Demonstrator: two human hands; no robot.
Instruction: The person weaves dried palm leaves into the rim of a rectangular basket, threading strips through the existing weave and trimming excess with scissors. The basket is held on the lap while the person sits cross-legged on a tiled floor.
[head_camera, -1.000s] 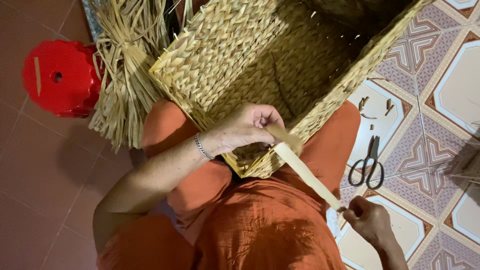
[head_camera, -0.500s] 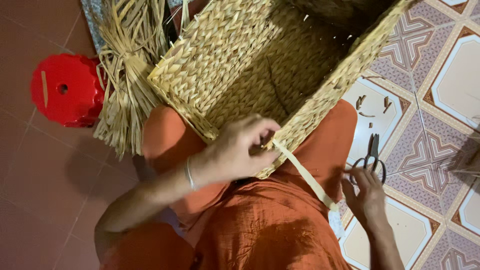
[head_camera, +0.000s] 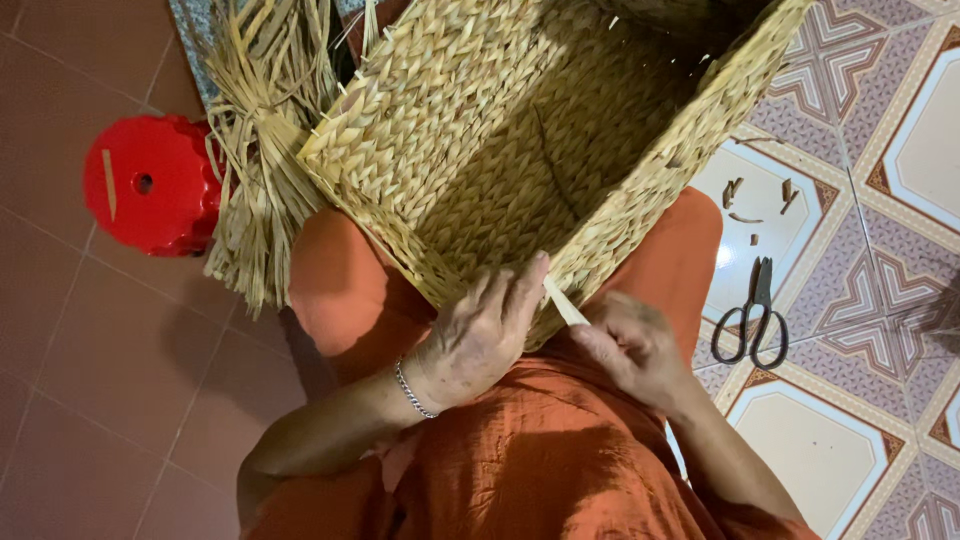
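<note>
Head camera is looking down at a big woven straw basket (head_camera: 520, 140) that is lying tipped on the person's lap, its open side facing the camera. It is showing a bumpy, braided pattern in pale yellow, with a straight rim and square corners. A thin pale straw strip (head_camera: 565, 302) is sticking out at the basket's near rim. The left hand (head_camera: 480, 335) is resting on that near rim, fingers bent and pressing on the weave beside the strip. The right hand (head_camera: 630, 345) is curling just under the strip, and its fingertips are pinching or touching the strip's lower end; I cannot tell which. A loose bundle of dry straw (head_camera: 265, 150) is lying at the basket's left side, next to a round red plastic stool (head_camera: 150, 185). Black scissors (head_camera: 755, 315) are lying on the patterned floor tiles (head_camera: 900, 150) to the right.
</note>
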